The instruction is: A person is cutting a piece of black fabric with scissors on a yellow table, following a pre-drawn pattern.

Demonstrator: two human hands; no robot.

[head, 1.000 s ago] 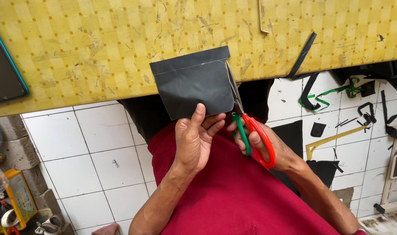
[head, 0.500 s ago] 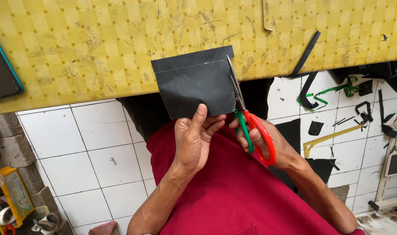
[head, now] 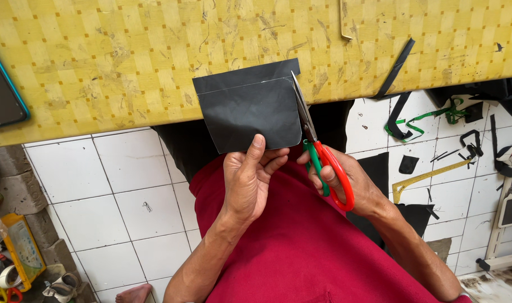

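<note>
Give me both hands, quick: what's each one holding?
Left hand: closed on the bottom edge of the black sheet.
Right hand: closed on the scissors.

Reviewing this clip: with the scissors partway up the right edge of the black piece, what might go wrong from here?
1. The left hand pinches only the bottom edge of the black piece, so the sheet may flex and the cut stray from the pale marked line.
2. The scissors in the right hand run close to the left fingertips; a slip might nick them.
</note>
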